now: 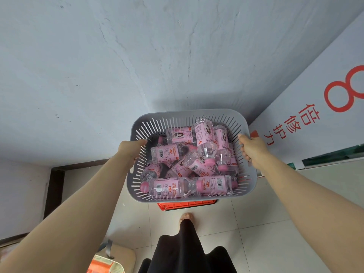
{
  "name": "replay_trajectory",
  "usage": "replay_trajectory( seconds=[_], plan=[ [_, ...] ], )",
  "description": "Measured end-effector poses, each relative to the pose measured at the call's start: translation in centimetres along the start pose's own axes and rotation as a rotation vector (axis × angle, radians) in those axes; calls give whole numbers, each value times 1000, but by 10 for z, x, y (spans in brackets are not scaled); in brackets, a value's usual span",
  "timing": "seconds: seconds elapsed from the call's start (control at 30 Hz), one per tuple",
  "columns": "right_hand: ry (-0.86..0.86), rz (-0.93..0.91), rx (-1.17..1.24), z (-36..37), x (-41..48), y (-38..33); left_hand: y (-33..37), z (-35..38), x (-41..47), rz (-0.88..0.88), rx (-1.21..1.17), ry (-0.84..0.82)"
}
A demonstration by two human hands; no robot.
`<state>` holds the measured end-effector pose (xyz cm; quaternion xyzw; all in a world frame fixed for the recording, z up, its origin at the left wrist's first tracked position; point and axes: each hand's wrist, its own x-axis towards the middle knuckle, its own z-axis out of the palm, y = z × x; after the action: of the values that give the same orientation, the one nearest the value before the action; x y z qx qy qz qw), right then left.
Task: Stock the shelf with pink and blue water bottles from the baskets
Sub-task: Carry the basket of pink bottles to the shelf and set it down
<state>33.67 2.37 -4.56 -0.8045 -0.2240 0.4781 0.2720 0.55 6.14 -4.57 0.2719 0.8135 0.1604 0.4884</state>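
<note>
**figure: two-handed hold on the basket of pink bottles**

the grey basket (185, 113) sits dead ahead of the person, at 12 o'clock, with its load symmetric between the arms. the left hand (131, 148) grasps the rim at the basket's 9 o'clock side, fingers curled over the edge. the right hand (252, 150) grasps the rim at 3 o'clock in the same manner. neither hand is nearer; each is already on its own wall. the basket's long axis appears to run from 9 to 3, so the hands hold its two short ends.

the pink bottles (169, 187) lie heaped on their sides inside, their axes pointing in mixed directions. the two nearest the person lie along 9 to 3 against the near wall. no blue bottles show.

an orange crate (187, 204) shows just below the basket's 6 o'clock edge, on the tiled floor (256, 223). whether the basket rests on it or hangs clear cannot be told. a white panel (315, 91) with red lettering leans at 2 o'clock. no shelf is in view, so the direction of the carry cannot be judged. an even lift from both ends should keep the loose bottles from rolling.
</note>
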Motion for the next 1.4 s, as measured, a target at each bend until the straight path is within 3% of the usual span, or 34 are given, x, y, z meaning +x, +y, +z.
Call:
replay_trajectory(
  seconds=[0.53, 1.0, 1.4],
  plan=[
    [38, 123, 175, -11, -33, -5, 10, -19, -35, -128, -131, -118],
    [108, 43, 317, -65, -124, 3, 21, -47, -131, -15, -52, -141],
    [154, 78, 379, -127, -185, 61, -5, -21, -209, 39, 111, -188]
  ],
)
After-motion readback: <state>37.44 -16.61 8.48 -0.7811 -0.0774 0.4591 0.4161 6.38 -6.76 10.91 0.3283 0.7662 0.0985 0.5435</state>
